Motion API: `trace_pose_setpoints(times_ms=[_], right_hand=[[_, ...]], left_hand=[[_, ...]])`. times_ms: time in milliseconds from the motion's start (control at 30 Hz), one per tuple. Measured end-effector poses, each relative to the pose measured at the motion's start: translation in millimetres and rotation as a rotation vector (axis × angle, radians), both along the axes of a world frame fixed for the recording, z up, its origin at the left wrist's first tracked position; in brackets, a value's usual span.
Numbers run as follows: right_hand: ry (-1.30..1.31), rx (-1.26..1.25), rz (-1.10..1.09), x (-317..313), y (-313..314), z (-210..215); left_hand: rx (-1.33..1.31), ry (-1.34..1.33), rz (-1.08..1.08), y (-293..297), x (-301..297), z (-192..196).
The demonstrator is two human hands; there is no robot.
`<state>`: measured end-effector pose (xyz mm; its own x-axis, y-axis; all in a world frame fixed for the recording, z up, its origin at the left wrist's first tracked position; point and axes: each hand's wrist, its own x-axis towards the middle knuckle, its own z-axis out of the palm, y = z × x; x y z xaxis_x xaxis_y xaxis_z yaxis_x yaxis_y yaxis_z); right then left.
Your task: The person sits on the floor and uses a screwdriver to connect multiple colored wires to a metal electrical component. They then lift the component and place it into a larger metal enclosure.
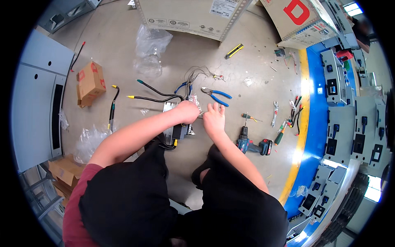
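My left hand (188, 112) is closed at the upper end of a grey and black electrical device (177, 131), its fingers curled out of sight. Close to its right, my right hand (214, 120) has bent fingers drawn together. A thin dark piece shows in the narrow gap between the hands; I cannot make out what it is. Two thick black cables (158, 98) with yellow and green ends run out leftward from beside my left hand. Just beyond my right hand lie blue-handled pliers (218, 96). A small clear bag of parts (194, 99) lies beyond my left hand.
Thin loose wires (197, 74) and a yellow utility knife (234, 51) lie farther off. On the right are a cordless drill (253, 145), a wrench (275, 113) and a screwdriver (281, 132). A small cardboard box (91, 83) and plastic wrap (88, 144) are at left. Large cartons (189, 20) stand ahead.
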<state>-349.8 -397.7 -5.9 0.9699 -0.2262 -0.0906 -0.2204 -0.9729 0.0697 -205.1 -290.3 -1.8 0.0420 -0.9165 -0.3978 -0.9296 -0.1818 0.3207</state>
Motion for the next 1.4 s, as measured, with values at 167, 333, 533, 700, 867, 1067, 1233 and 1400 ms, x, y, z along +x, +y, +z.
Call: trace_pose_setpoints(times_ms=[167, 333, 533, 700, 867, 1067, 1233, 1400], right_hand=[[0.003, 0.055, 0.031, -0.5, -7.0, -0.5], [0.068, 0.161, 0.101, 13.3, -19.3, -10.0], [0.461, 0.351, 0.208, 45.1, -38.0, -2.1], [0.43, 0.315, 0.26, 60.7, -43.2, 9.2], [0.356, 0.202, 0.298, 61.4, -39.3, 16.9], [0.409, 0.155, 0.296, 70.1, -37.6, 16.9], [0.758, 0.195, 0.22, 105.1, -32.8, 31.2], [0.797, 0.323, 0.185, 122.0, -40.3, 23.2]], left_hand=[[0.093, -0.023, 0.068, -6.1, -3.9, -1.3], [0.264, 0.126, 0.23, -21.0, 15.0, 4.5], [0.278, 0.206, 0.211, -25.0, 26.6, -13.1], [0.336, 0.356, 0.117, -33.8, 31.5, -9.2], [0.372, 0.583, 0.227, -32.4, 43.4, -19.3], [0.365, 0.467, 0.253, -34.8, 44.4, -27.4], [0.219, 0.464, 0.285, -29.0, 47.7, -37.8], [0.121, 0.486, 0.304, -20.1, 51.1, -30.9]])
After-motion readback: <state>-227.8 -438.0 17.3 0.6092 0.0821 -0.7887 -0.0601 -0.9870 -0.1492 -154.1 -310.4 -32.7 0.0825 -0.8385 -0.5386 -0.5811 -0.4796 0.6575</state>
